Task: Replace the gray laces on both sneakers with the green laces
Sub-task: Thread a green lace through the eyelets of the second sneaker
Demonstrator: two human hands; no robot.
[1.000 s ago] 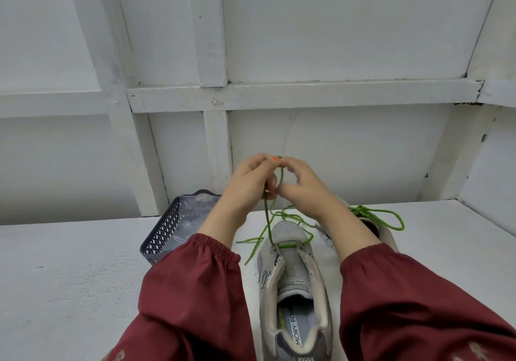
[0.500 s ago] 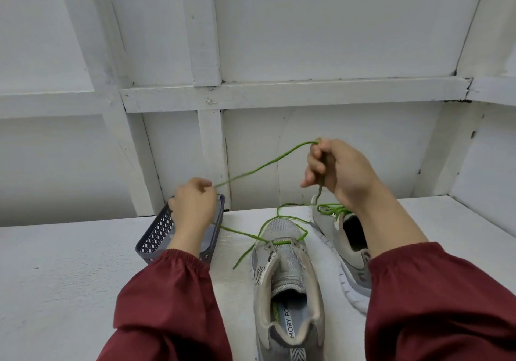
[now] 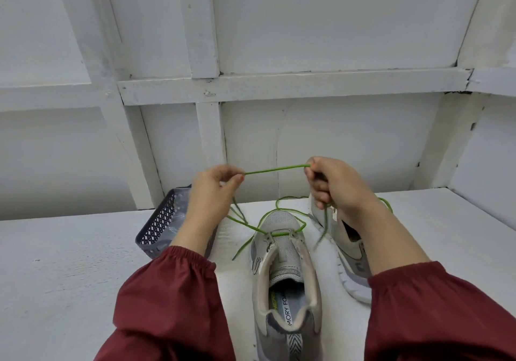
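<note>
A white table (image 3: 69,263) met a panelled wall (image 3: 335,25), with open surface at left. The left hand (image 3: 212,193) pinched the green lace (image 3: 276,169), stretched crosswise to the gripping right hand (image 3: 335,184). Below them, the sneaker (image 3: 284,263) pointed toe-first at the wall.

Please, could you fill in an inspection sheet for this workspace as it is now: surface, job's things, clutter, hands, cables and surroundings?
Surface: white painted table; two sneakers and a basket stand on it.
Job's things: near sneaker, with a green lace through its front eyelets only; second sneaker beside it on the right, partly hidden by the forearm; no gray laces seen.
Clutter: dark basket on the left, clear plastic inside.
Grippers: left hand and right hand hold a taut green strand between their fingers, above the sneakers.
Cables: nothing seen.
Surroundings: white panelled wall behind the table.
</note>
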